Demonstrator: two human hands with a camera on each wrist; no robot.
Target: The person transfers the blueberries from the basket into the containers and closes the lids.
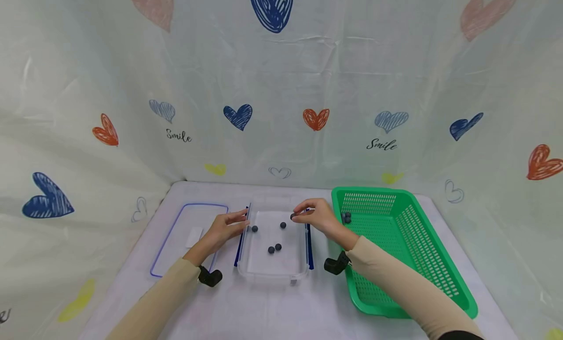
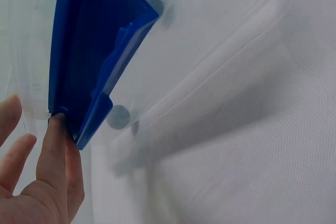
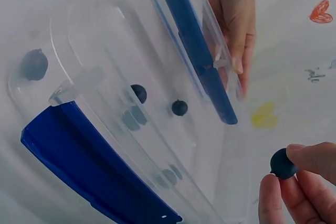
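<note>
A small dark round ball (image 3: 283, 163) with a tiny nub is pinched between the thumb and fingertips of my right hand (image 1: 321, 217), over the far right corner of a clear plastic box (image 1: 272, 275). Several similar dark balls (image 1: 283, 225) lie on the floor of this box. My left hand (image 1: 222, 227) touches the box's left side with its fingers extended. In the left wrist view those fingertips (image 2: 51, 140) rest at the lower end of a blue side latch (image 2: 86, 40), which hangs unfastened.
A green perforated basket (image 1: 406, 308) stands to the right, beneath my right forearm, with a few dark balls (image 1: 347, 218) by its left wall. Left of the box lies a clear lid with a blue rim (image 1: 164, 241). A patterned curtain (image 1: 281, 76) surrounds the white-covered table.
</note>
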